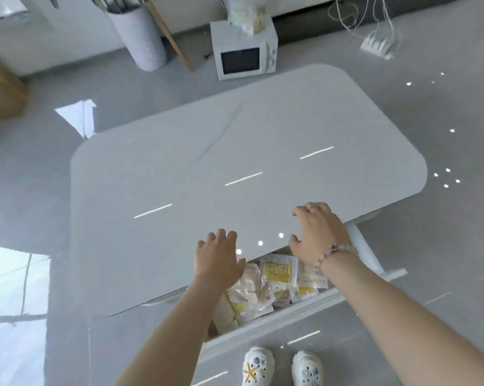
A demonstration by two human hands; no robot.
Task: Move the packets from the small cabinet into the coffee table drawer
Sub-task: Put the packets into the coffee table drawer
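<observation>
White coffee table [235, 162]: packets [277, 274] in open drawer [291, 311], between left hand [218, 257], right hand [316, 232]; both spread, empty.

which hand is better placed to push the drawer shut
Probably the left hand: open, empty, and further back toward the drawer front; the right hand reaches farther over the table top.

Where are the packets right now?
In the head view, the packets lie in the open drawer under the coffee table's near edge, low centre, between the left hand and right hand.
</observation>
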